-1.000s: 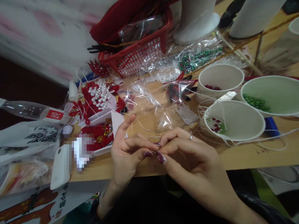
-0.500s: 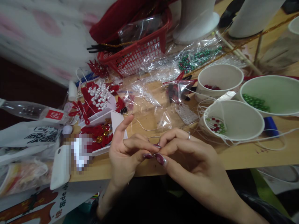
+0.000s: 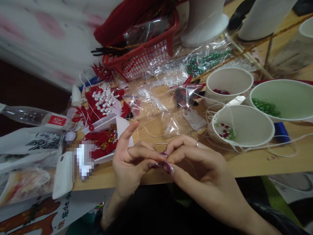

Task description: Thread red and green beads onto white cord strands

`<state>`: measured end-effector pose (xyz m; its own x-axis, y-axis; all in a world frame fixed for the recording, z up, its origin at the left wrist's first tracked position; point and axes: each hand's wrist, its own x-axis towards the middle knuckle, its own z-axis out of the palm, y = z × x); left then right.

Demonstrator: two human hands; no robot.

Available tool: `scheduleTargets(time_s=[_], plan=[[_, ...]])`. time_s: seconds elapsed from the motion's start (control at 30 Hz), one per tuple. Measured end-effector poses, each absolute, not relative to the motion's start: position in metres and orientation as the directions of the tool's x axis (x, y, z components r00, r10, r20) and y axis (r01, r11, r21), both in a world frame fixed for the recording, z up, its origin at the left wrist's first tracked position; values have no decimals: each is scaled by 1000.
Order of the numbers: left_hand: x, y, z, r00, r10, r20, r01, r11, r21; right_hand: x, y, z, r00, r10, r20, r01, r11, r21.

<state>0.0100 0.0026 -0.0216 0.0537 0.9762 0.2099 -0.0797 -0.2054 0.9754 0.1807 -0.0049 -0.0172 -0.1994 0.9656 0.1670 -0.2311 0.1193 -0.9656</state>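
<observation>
My left hand (image 3: 133,163) and my right hand (image 3: 202,173) meet at the fingertips above the table's near edge. Thumb and index finger of each are pinched together, nail to nail. Whatever sits between them is too small or too hidden to name. A white cord (image 3: 160,143) shows just behind the fingertips. Close to the right hand is a white paper cup (image 3: 254,138) with red, green and pale beads in it. Left of the left hand lies an open white box (image 3: 105,159) with red fuzzy pieces and gold trinkets.
Another cup (image 3: 241,76) holds dark red beads, and a wider cup (image 3: 293,98) holds green beads. Clear plastic bags (image 3: 171,122) lie beyond the hands. A red basket (image 3: 146,58) stands at the back. A phone (image 3: 63,174) and a plastic bottle (image 3: 29,114) are at left.
Both hands keep their fingertip pinch, with only tiny finger shifts. The cups at right appear slightly further left in the view.
</observation>
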Motion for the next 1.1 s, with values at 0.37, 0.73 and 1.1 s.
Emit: scheduleTargets(time_s=[0.37, 0.73, 1.1], plan=[[14, 5, -22, 55, 996, 74, -240, -59, 969, 175, -4, -21, -128, 947, 294, -198, 266, -943], [17, 4, -22, 29, 999, 32, -292, -22, 956, 173, -4, -25, -89, 934, 346, -179, 327, -928], [19, 6, -23, -108, 993, 45, -194, -66, 979, 169, -1, -28, -67, 912, 406, -108, 398, -911]])
